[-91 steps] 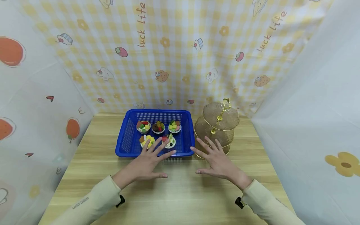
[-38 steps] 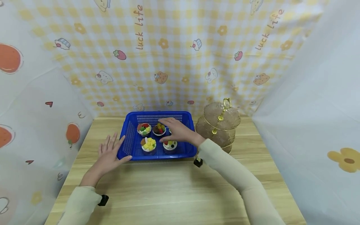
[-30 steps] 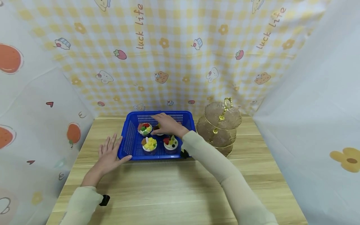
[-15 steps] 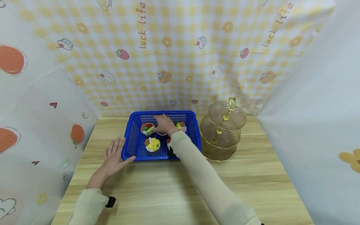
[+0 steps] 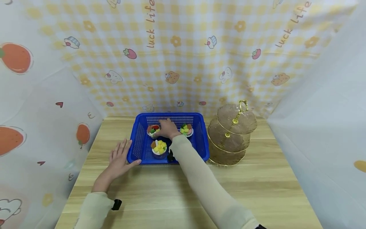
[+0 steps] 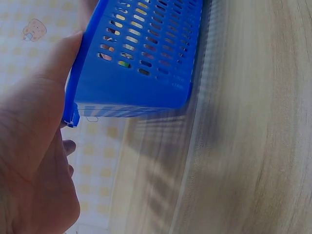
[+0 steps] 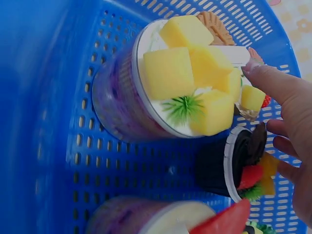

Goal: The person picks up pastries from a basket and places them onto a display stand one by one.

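Note:
My left hand [image 5: 120, 163] lies at the front left corner of a blue plastic basket [image 5: 171, 114], fingers straight along its side and thumb at the front rim. My right hand [image 5: 168, 128] is over the basket, thumb and forefinger spread beside a toy dessert cup [image 5: 152, 130] with red and green topping. In the right wrist view its thumb overlaps a purple cup [image 7: 170, 73] topped with yellow cubes, and its other fingers hang near a dark cup [image 7: 214, 168] with fruit. Another fruit-topped cup [image 5: 186, 130] stands at the back right. A purple cup [image 7: 146, 214] is partly in view.
A three-tier plate stand [image 5: 228, 141] of brownish ribbed plates with gold edges and a gold handle stands right of the basket. Both are on a wooden table [image 5: 160, 197]. A checked cloth [image 5: 188, 63] hangs behind, with white printed sheets at both sides.
My left hand has moved from in front of the basket to its left corner. My right hand has swung left from the plate stand into the basket, towards the back left cup.

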Motion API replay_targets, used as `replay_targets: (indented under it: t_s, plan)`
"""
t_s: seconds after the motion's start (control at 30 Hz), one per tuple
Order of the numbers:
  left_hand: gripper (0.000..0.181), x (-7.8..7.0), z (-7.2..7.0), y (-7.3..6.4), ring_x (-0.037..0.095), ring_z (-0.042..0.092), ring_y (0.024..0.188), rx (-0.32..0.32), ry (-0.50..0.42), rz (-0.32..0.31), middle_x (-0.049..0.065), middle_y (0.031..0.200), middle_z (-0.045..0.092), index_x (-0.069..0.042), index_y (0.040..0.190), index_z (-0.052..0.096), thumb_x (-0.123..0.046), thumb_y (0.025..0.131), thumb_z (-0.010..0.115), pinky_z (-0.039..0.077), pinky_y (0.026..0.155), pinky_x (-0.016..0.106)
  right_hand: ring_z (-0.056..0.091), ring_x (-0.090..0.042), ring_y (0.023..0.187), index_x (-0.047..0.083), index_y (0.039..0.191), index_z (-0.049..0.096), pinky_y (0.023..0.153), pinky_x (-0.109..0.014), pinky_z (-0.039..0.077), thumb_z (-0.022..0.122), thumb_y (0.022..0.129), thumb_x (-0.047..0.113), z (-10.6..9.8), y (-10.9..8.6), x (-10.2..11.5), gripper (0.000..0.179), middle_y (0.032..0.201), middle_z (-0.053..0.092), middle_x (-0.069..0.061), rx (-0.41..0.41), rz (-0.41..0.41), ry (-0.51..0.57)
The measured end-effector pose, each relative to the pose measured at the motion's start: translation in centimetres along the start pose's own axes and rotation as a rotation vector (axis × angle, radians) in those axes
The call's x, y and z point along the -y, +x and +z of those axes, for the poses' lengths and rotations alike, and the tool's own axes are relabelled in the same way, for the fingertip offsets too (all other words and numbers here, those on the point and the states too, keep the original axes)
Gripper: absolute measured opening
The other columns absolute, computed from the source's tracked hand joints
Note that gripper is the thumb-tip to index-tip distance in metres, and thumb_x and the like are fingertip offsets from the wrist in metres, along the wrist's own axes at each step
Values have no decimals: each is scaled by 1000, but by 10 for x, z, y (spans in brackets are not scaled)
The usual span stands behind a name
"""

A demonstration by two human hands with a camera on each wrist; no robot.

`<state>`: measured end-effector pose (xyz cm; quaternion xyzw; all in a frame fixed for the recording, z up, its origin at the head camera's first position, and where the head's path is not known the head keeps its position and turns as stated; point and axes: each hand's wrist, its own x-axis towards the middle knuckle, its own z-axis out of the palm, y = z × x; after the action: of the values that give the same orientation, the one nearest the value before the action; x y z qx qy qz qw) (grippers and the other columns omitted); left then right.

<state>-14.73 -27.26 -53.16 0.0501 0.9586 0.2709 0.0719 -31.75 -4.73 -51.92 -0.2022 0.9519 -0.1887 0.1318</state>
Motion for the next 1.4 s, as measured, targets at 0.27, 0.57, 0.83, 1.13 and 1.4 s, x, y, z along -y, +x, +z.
replay_targets:
  t_s: [0.27,0.57,0.83,1.13,1.4]
  plan:
    - [102,-1,-1,-1,50,-7,151,-3,5,14,23,166,2,-15,160,9,-59,87,65,-6,112,75,45,-25,140,16,150,43,118,-41,37,79,80,48,6,7,0,85,150,53,-2,12,2,12]
    - [103,0,-1,0,50,-5,151,-10,-7,4,24,166,4,-15,160,9,-58,86,66,-7,113,75,52,-21,133,16,146,48,122,-38,32,81,80,45,1,13,3,79,141,60,0,45,-51,-1]
    - [102,-2,-2,-2,51,-3,150,-20,-19,16,26,165,7,-13,160,12,-55,86,68,-5,113,74,53,-21,131,22,148,46,112,-39,44,81,80,42,4,18,5,78,141,59,2,63,-55,-36]
    - [101,-6,-3,-5,51,-3,150,-16,-32,13,26,165,8,-13,160,12,-54,86,68,-4,112,75,50,-23,137,22,150,43,112,-39,45,77,84,41,11,19,4,76,144,58,1,53,-57,-86]
    - [101,-4,-1,-3,51,-3,150,-23,-41,14,26,165,7,-14,160,12,-54,87,68,-3,111,76,60,-21,119,19,145,47,102,-39,52,78,83,40,10,19,6,73,131,63,-3,44,-38,-34]
